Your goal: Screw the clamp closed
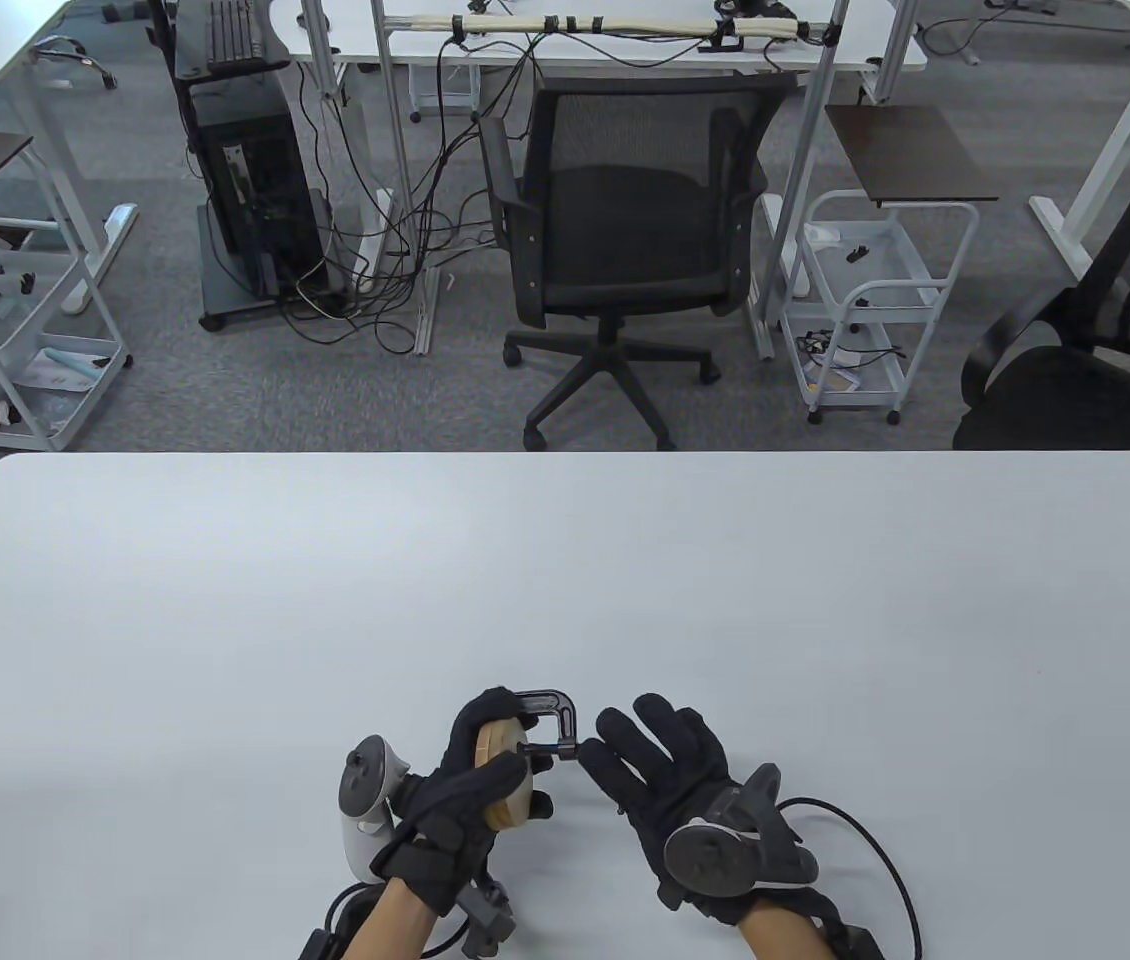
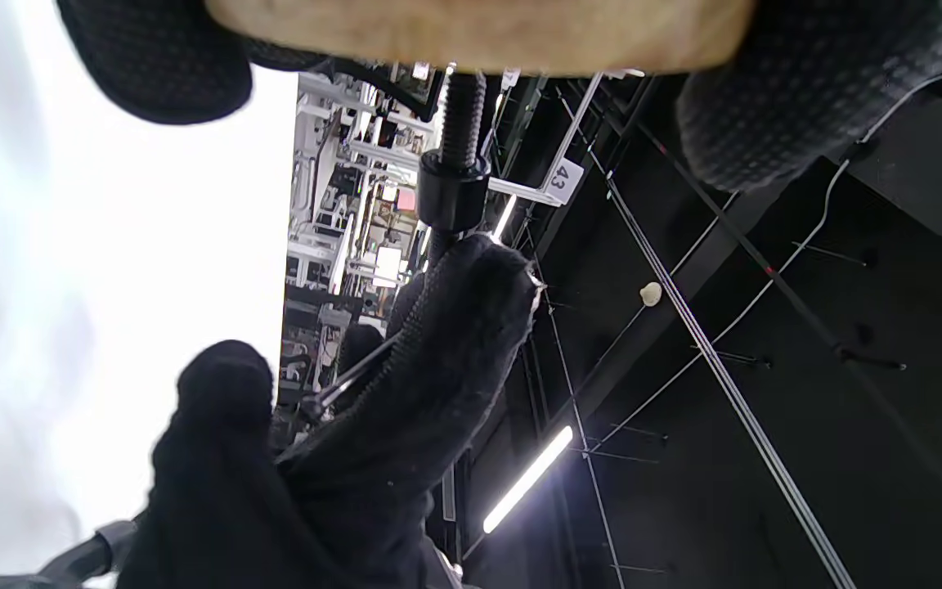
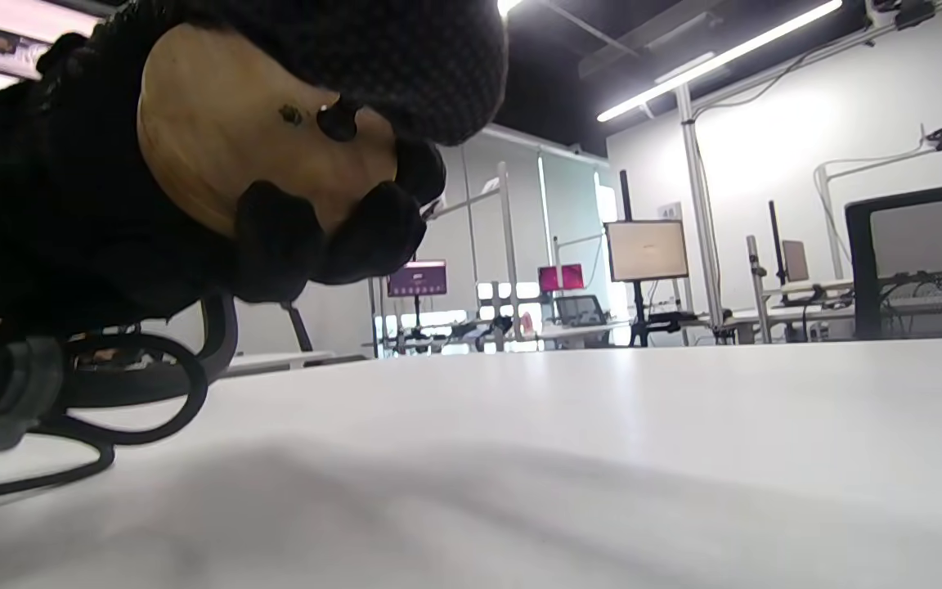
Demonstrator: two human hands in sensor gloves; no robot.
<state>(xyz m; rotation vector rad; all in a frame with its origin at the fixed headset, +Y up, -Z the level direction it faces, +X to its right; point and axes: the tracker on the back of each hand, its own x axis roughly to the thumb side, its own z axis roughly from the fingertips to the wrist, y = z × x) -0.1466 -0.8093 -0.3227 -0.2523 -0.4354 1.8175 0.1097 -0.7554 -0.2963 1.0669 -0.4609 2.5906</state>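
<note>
My left hand [image 1: 470, 790] grips a round wooden disc [image 1: 508, 775] just above the table's near edge. A black C-clamp [image 1: 553, 708] sits over the disc, its frame arching over the top. The clamp's screw [image 1: 550, 748] points right, and its threaded shaft [image 2: 461, 106] meets the disc [image 2: 479, 33]. My right hand [image 1: 670, 785] is to the right of it. Its fingertips [image 2: 471, 327] hold the screw's end by the thin cross handle [image 2: 348, 380], and its other fingers are spread. In the right wrist view the screw's pad [image 3: 338, 119] presses the disc's face [image 3: 234, 164].
The white table [image 1: 565, 580] stretches far ahead of both hands. Glove cables [image 1: 865, 850] trail near the front edge, also seen in the right wrist view [image 3: 111, 409]. Beyond the table stand an office chair [image 1: 625, 220] and wire carts [image 1: 865, 300].
</note>
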